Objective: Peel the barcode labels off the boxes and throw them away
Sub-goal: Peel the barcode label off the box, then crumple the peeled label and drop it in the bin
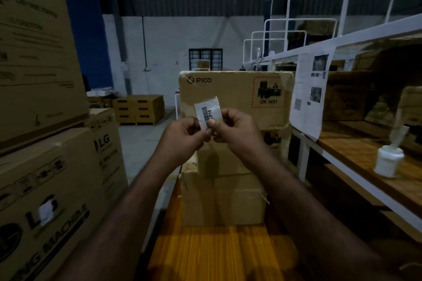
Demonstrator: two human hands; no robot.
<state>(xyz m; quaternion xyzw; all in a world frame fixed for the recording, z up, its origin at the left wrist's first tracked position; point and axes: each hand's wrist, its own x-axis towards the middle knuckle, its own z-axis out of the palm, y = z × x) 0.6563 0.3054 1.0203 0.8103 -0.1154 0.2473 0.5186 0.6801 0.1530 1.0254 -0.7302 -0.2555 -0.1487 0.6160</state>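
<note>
A white barcode label (209, 109) is held upright in the air in front of a brown PICO box (233, 89). My left hand (183, 136) pinches its lower left edge and my right hand (234, 129) pinches its lower right part, thumb over the print. The label is off the box. The PICO box tops a stack of plain cardboard boxes (223, 198). On the left, an LG box (52, 189) carries a small white label (47, 213).
Tall LG washing-machine boxes (34, 52) stand at the left. A white metal rack with wooden shelves (356, 150) runs along the right, holding a white jar (388, 162) and a hanging printed sheet (312, 93). An orange surface (219, 255) lies below my arms. More boxes (139, 108) sit on the far floor.
</note>
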